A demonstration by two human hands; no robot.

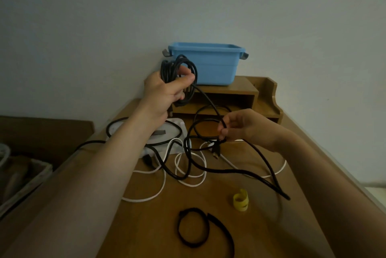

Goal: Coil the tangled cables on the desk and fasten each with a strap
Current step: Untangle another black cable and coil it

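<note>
My left hand (167, 90) is raised over the desk and grips a coil of black cable (177, 71) with several loops. One strand runs down from the coil to my right hand (240, 126), which pinches it near its plug end (216, 150). More black cable (229, 172) and a white cable (163, 186) lie tangled on the wooden desk (208, 205) below. A black strap (200, 230) lies at the near edge and a rolled yellow strap (241, 200) sits to its right.
A blue plastic bin (217, 65) stands on a wooden desk shelf (236, 96) against the wall. A white power strip (167, 132) lies under the cables at the left. A basket (20, 180) sits below the desk on the left.
</note>
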